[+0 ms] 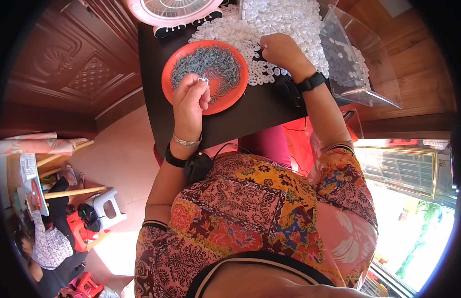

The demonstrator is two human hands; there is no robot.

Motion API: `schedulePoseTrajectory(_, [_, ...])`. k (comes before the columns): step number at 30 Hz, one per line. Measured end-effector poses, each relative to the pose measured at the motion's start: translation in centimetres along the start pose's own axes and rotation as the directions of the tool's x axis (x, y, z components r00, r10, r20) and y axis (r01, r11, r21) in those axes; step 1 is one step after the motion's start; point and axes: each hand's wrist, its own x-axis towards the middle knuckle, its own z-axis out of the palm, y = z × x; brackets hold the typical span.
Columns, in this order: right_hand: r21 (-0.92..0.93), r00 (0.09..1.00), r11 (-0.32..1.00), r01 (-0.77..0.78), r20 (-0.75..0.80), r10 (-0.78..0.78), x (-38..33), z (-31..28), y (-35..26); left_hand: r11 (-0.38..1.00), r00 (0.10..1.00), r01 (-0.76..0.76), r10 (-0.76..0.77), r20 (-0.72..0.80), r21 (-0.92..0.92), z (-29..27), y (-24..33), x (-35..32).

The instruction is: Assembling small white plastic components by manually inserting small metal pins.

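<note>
Between the thumb and fingers of my left hand (188, 102) is a small white plastic piece with holes (204, 80). This hand hovers over the near side of an orange plate (244, 74), which holds a heap of small grey screw-like pieces (225, 62). My right hand (282, 51) is curled closed at the near edge of a large pile of white oval plastic pieces (285, 20). Its fingertips are turned away, so whatever they hold is hidden. Several loose white pieces (263, 74) lie on the dark table just below it.
A pink fan (171, 12) stands at the far left of the dark table (230, 126). On the right, a clear plastic bin (379, 84) lies tipped with white pieces at its mouth. At lower left, another person (54, 246) sits near a grey stool (111, 208).
</note>
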Motion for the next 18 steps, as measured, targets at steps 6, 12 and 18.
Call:
schedulePoseTrajectory(6, [0.882,0.991,0.453,-0.129,0.130,0.028,0.6,-2.3,-4.6,0.999,0.997,0.050,-0.051,0.060,0.005,-0.2,0.1,0.0])
schedulePoseTrajectory(12, [0.993,0.985,0.088,-0.083,0.095,-0.141,-0.1,-2.0,-12.1,0.987,0.990,-0.102,0.113,0.083,-0.128,-0.2,-0.1,0.2])
schedulePoseTrajectory(18, [0.998,0.986,-0.036,-0.044,0.038,-0.160,-0.4,-1.1,-12.5,0.956,0.990,-0.119,0.136,0.046,-0.268,-0.7,-0.5,0.4])
